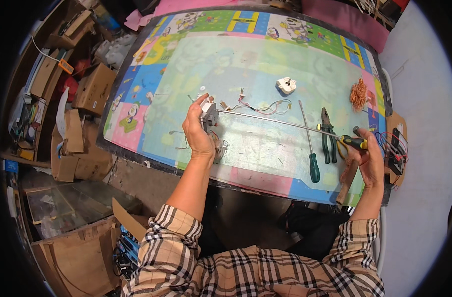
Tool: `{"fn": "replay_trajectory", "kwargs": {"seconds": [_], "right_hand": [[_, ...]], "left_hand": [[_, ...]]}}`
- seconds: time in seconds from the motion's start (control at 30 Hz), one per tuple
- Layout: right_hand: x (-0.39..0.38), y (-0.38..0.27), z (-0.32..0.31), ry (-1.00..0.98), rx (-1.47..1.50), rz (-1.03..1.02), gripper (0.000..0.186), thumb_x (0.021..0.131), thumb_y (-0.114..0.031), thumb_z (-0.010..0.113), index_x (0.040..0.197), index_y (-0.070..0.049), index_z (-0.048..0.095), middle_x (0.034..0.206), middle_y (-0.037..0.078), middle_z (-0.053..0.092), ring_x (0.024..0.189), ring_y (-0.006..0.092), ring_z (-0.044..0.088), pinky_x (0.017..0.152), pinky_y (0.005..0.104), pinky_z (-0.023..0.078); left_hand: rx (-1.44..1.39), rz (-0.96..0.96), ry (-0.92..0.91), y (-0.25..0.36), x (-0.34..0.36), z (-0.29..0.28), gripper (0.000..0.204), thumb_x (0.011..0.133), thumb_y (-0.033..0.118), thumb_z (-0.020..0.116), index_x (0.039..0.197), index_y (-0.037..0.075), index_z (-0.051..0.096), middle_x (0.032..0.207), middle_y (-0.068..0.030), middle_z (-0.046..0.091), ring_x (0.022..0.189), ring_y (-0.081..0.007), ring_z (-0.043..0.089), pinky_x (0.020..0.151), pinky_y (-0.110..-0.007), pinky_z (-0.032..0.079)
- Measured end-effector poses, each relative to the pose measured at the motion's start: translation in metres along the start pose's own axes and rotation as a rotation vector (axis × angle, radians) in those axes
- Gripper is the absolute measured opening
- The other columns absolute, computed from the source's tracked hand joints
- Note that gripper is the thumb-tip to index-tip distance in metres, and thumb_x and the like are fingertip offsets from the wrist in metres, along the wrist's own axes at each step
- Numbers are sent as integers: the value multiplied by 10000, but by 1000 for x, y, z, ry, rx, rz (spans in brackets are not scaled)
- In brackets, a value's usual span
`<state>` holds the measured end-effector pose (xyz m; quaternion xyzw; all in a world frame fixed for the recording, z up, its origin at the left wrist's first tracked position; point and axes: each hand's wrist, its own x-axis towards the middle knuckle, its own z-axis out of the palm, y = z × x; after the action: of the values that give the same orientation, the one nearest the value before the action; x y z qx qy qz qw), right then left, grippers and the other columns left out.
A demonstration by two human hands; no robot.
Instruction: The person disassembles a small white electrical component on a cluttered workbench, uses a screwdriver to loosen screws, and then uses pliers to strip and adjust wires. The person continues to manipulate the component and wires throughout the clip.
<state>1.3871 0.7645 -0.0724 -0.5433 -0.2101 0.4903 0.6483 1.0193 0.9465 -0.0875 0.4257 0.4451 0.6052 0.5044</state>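
My left hand grips a small grey and white mechanical assembly upright on the mat, with a clearer part and thin wires below it, partly hidden by the hand. My right hand holds the yellow-and-black handle of a long thin screwdriver, whose shaft reaches left to the assembly. A loose wire harness with connectors lies just beyond the shaft. A green-handled screwdriver and pliers lie near my right hand, beside a brown strip.
The printed mat on the table also holds a white round part and a copper wire bundle. At right are a black device with leads and a white wall. Cardboard boxes and cluttered shelves crowd the left.
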Motion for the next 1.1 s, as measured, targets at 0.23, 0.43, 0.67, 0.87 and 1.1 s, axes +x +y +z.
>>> {"fn": "replay_trajectory", "kwargs": {"seconds": [0.23,0.43,0.67,0.87,1.1], "right_hand": [[-5,-2,7,53,-158,-273,131,926,-133,559,1022,-44,559,881,37,615,699,111,633,618,219,525],[-4,-3,-10,17,-150,-338,115,940,-137,530,1016,-51,541,834,38,612,685,100,608,640,206,490],[-9,-8,0,19,-261,-332,111,954,-149,505,961,-42,534,762,38,581,599,86,549,545,199,446],[-10,-9,1,-7,-291,-364,103,949,-135,512,947,-34,534,785,32,564,606,85,550,512,194,435],[-10,-9,0,-10,-291,-363,106,948,-142,515,941,-37,534,788,31,560,610,82,550,513,192,435]], "left_hand": [[-192,-206,1,2,0,4,481,946,360,355,1194,-15,526,1007,-123,638,774,-178,597,582,-291,467],[-316,-512,14,-8,3,-2,582,968,522,299,1161,15,509,984,-176,620,790,-256,603,589,-325,489],[-395,-708,75,-15,5,-3,615,963,546,300,1135,-6,508,962,-214,613,789,-272,605,598,-338,514],[-250,-590,93,-12,4,0,584,960,528,344,1115,-9,515,908,-207,618,699,-265,613,537,-320,526],[-240,-580,86,-13,4,-1,555,958,510,368,1132,4,518,899,-201,621,692,-264,613,532,-323,512]]}}
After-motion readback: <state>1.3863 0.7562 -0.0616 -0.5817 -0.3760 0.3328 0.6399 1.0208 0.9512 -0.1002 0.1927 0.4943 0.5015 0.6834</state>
